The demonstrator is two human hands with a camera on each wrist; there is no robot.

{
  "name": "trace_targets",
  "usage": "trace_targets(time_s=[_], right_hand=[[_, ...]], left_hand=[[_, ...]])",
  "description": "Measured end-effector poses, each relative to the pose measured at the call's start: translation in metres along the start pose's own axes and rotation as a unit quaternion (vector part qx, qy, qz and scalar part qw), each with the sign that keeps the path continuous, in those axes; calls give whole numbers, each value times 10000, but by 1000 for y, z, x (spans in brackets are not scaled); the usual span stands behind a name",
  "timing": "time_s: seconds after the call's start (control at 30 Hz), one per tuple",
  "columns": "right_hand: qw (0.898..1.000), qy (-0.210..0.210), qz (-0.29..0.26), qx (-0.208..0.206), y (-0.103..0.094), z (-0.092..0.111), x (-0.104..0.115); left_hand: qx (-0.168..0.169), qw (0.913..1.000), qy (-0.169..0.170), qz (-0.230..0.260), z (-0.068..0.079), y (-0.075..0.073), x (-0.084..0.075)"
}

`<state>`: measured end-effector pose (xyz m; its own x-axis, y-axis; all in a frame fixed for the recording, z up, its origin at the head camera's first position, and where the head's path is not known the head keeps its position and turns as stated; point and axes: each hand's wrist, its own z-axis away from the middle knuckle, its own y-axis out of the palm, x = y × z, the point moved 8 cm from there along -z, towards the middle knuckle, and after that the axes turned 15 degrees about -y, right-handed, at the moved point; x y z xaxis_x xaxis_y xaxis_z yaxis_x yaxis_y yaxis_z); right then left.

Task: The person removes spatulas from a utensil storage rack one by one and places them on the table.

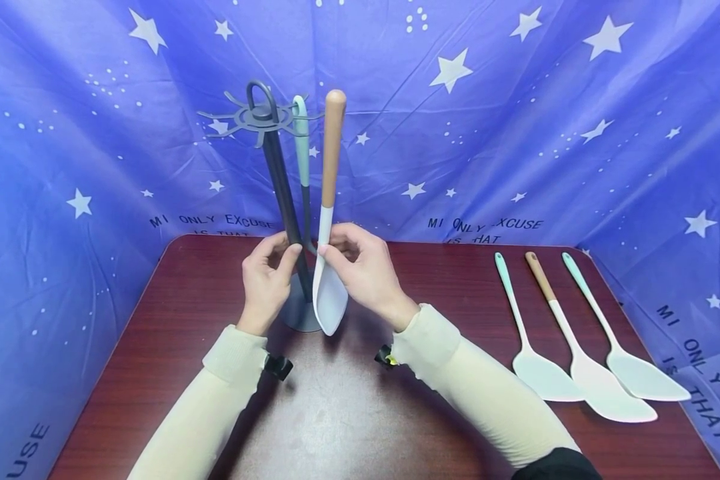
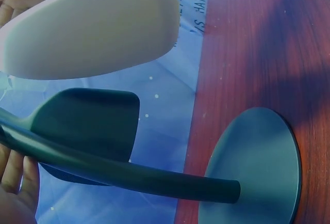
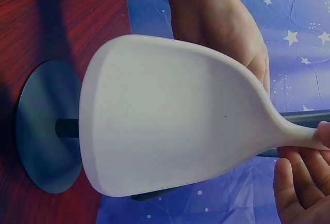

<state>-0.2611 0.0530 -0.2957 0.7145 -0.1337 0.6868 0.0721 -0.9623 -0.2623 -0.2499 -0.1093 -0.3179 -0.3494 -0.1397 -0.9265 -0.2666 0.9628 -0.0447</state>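
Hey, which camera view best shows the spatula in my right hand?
The head view, because it shows the spatula from handle to blade. The left wrist view has only the blade, cut off; the right wrist view, blade and neck.

1. Head view: bright, fairly even, crisp; the starry cloth looked clearly lit from where I stood.
2. Soft pale glare sat on the tabletop, front middle.
3. Both wrist views: dimmer, bluish, softer in detail.
4. Dark shadow bands crossed the tabletop there.
5. Left wrist view: pole appeared bowed, likely lens distortion.
6. Right wrist view: white spatula showed dull grey shading.
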Motion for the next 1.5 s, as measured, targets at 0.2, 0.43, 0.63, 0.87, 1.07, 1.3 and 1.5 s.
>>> trace_targets(time_s=[0.2,0.43,0.63,0.87,1.07,1.3,1.5], right_hand=[[9999,-31,-8,-97,-7,-1,9],[9999,-2,74,-125,-18,-2,32],[9998,43,132,-142,-29,5,27],[9997,108,199,-116,-39,11,24],[9993,176,302,-143,-47,13,20],[9985,212,431,-276,-60,19,17],[9975,275,570,-315,-68,23,16]], left_hand=[[-15,10000,-8,-59,0,0,0],[-41,9999,-82,-74,0,0,0],[-10,9999,-140,57,0,1,1],[-5,9997,-176,175,-1,-1,3],[-8,9994,-202,271,0,-2,4],[-3,9999,-72,129,1,0,0],[-60,10000,-50,-10,1,0,-1]])
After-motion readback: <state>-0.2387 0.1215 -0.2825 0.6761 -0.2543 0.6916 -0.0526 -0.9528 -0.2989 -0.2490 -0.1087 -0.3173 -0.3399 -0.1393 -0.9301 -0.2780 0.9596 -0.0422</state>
